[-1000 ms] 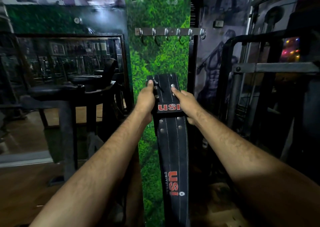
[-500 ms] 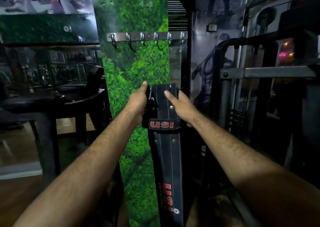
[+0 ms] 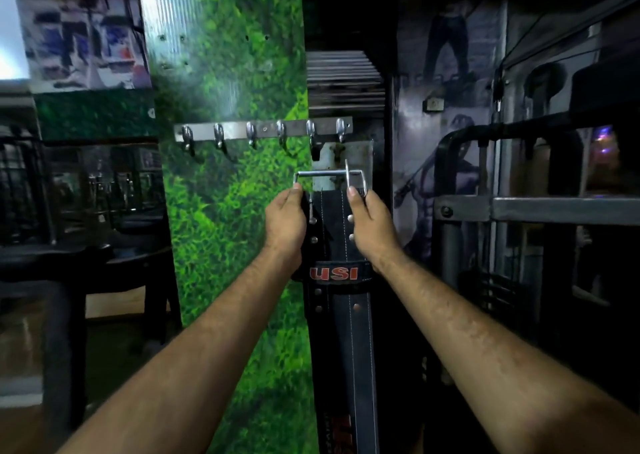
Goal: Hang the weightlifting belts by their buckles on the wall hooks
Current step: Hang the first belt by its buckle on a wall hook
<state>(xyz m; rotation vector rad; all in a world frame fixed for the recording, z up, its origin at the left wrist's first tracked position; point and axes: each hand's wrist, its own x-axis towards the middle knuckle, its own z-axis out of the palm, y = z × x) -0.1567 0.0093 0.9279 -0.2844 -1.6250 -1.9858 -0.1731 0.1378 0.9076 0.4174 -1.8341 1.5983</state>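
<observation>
Both hands up front: left hand [image 3: 284, 218] & right hand [image 3: 370, 218] grip black belt [image 3: 341, 315] top edges, fingers curled. Steel buckle [image 3: 330, 180] upright, just under hook rail [image 3: 263, 132] at 12 o'clock, not touching hooks.

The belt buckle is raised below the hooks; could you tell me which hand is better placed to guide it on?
Probably right: the right hand pinches the buckle beside its prong, below the two rightmost hooks; the left hand holds its far corner.
</observation>
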